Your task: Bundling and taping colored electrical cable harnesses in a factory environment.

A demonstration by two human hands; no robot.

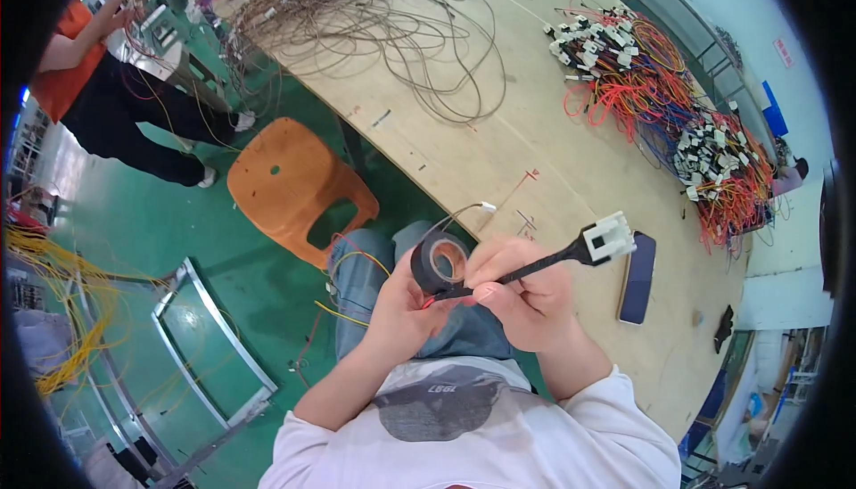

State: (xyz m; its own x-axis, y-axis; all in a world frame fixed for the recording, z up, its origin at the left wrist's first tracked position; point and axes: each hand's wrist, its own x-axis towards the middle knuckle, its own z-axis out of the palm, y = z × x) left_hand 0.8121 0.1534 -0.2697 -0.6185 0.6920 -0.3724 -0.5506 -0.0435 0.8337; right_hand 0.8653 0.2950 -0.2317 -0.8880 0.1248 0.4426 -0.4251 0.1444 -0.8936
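Between my hands runs a wire harness (540,264) wrapped in black tape, with a white plug connector (610,238) at its right end. My right hand (533,297) pinches the wrapped stretch between thumb and fingers. My left hand (403,312) is closed round the harness's other part and a roll of black tape (440,260), which stands on edge beside the wires. Loose red and yellow wires (343,312) trail out left of that hand over my lap. A thin wire with a small white connector (488,207) sticks up behind the roll.
The wooden table (553,159) carries a phone (637,279), heaped wires with white connectors (624,88) and a tangle of brown wires (374,8). An orange stool (285,172) stands left of the table. Farther left are a person (125,106), a metal frame (214,346) and yellow wires (71,311).
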